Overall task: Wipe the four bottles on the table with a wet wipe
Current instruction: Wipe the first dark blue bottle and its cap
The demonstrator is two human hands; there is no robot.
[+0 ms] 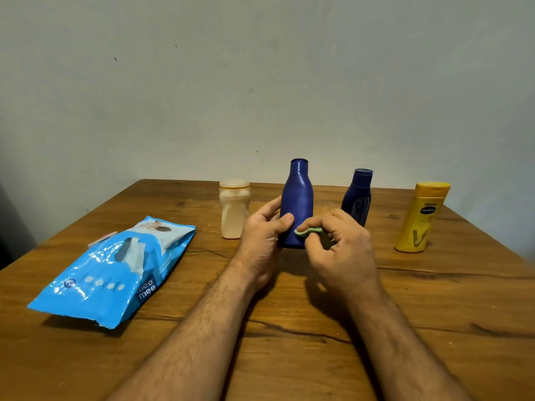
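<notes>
Now the left hand (pixel 262 238) wraps around the low part of the tall blue bottle (pixel 297 204), thumb in front, holding it upright on the wooden surface (pixel 289 328). The right hand (pixel 340 247) pinches a small green wet wipe (pixel 308 231) in its fingers (pixel 314 225) and presses it on the bottle's lower front. A cream bottle (pixel 234 211) stands to the left, a dark blue bottle (pixel 357 198) and a yellow bottle (pixel 421 217) to the right. A blue wipes pack (pixel 115 270) lies far left.
</notes>
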